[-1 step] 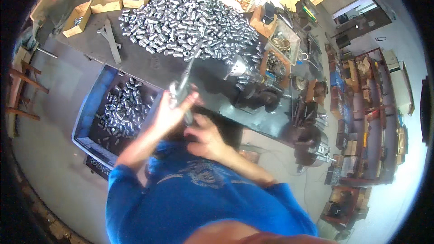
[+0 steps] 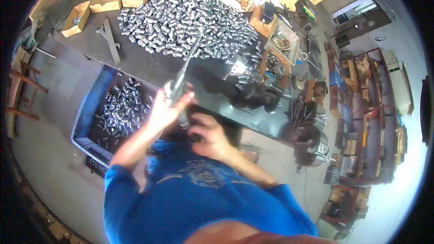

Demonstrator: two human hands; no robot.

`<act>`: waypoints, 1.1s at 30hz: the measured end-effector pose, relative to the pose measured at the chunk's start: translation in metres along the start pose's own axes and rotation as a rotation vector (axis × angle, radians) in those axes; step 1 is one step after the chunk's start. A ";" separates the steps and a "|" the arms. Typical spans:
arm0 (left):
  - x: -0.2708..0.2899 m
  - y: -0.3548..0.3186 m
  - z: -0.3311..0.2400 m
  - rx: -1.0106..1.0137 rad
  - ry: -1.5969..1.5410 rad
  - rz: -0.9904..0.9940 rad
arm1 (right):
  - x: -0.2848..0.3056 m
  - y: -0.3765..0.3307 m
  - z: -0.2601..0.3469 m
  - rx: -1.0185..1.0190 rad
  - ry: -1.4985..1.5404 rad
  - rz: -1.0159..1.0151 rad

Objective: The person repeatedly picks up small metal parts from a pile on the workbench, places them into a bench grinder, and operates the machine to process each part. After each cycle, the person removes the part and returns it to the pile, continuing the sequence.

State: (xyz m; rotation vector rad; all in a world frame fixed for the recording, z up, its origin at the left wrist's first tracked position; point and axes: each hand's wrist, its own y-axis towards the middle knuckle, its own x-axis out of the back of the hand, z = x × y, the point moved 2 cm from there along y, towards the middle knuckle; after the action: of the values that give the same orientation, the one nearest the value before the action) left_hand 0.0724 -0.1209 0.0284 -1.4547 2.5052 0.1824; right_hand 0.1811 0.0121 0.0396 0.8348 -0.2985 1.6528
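Gripping metal rod (image 2: 183, 74) | left hand (image 2: 165, 108) | right hand (image 2: 209, 138) blurred, grasp unclear

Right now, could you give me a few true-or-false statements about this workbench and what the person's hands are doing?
1. The left hand grips a long metal tool. True.
2. The blue crate holds wooden blocks. False: it holds small silvery metal parts.
3. A big heap of silvery metal cylinders lies on the dark bench. True.
4. The right hand rests in the crate. False: it is close to the body, beside the tool's lower end.
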 end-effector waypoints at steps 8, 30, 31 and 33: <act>0.021 -0.015 -0.015 -0.034 0.530 0.396 | 0.112 -0.121 -0.076 -0.854 0.084 -0.351; 0.024 0.012 -0.011 -0.084 0.490 0.508 | 0.175 -0.092 -0.278 -0.494 0.864 -0.977; 0.028 0.009 -0.006 -0.070 0.489 0.477 | 0.163 -0.068 -0.257 -0.543 1.027 -1.083; 0.022 0.015 -0.006 -0.101 0.412 0.508 | 0.213 -0.111 -0.314 -0.573 0.914 -1.160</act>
State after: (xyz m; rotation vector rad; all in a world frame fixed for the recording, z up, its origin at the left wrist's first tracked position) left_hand 0.0480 -0.1335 0.0283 -0.9258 3.2115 0.1029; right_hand 0.1633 0.3921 -0.0696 -0.2565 0.3217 0.6242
